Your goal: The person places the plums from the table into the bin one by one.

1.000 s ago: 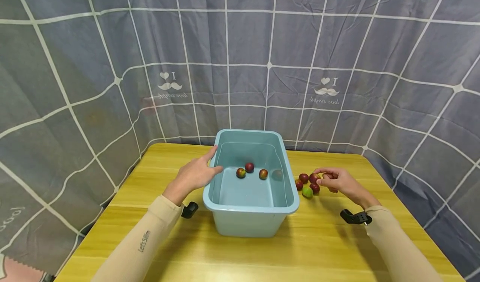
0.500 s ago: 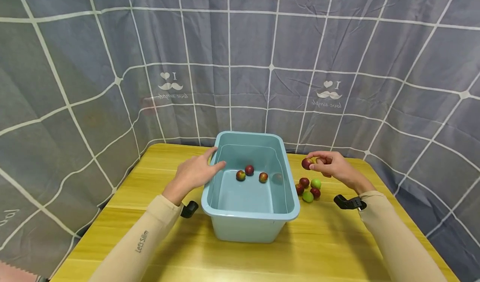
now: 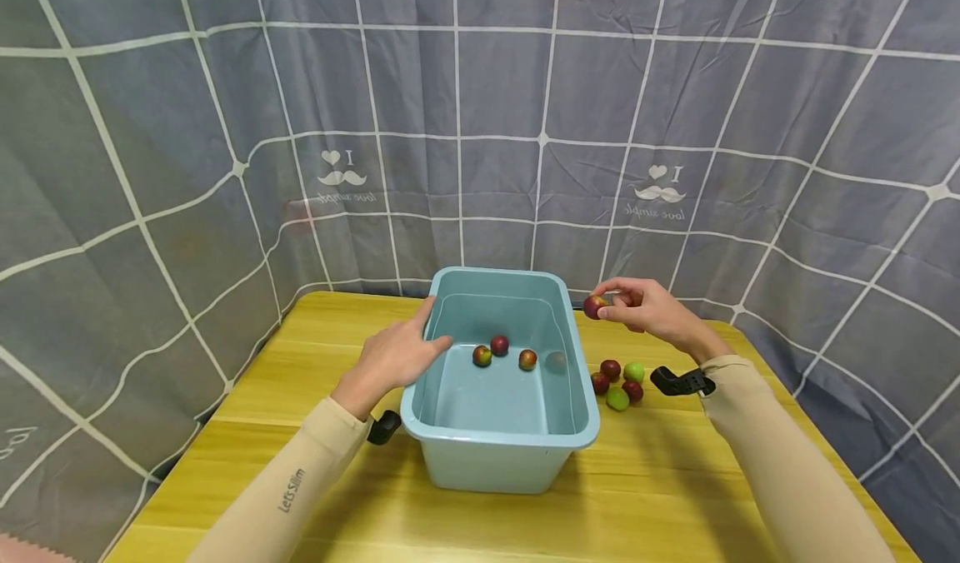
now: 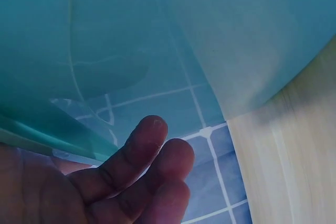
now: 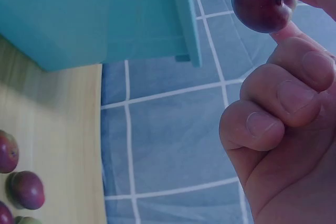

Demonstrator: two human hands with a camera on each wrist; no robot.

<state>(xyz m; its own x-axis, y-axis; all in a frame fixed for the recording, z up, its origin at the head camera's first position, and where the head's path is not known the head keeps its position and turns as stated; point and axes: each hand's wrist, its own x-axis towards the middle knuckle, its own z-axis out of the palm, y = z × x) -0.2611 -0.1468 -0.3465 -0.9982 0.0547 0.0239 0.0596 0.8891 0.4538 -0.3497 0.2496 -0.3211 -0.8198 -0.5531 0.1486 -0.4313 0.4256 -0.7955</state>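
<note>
A light blue plastic tub (image 3: 502, 440) stands on the wooden table with 3 reddish plums (image 3: 499, 346) on its floor. At its left side my left hand (image 3: 397, 355) holds the rim, thumb over the inside. In the left wrist view several fingers (image 4: 157, 161) lie outside the wall, under the rim. My right hand (image 3: 652, 309) pinches a dark red plum (image 5: 262, 1) between thumb and index finger, just right of the tub's far right rim and raised above the table. The other right fingers curl toward the palm in the right wrist view.
Several plums, red ones (image 3: 611, 370) and green ones (image 3: 618, 398), lie grouped on the table (image 3: 675, 480) right of the tub, below the right hand. A grey checked curtain (image 3: 495, 171) hangs around the table's back and sides.
My right hand has picked a red plum from the group, lifted it and moved left toward the tub. The left hand stays at the tub's left rim.
</note>
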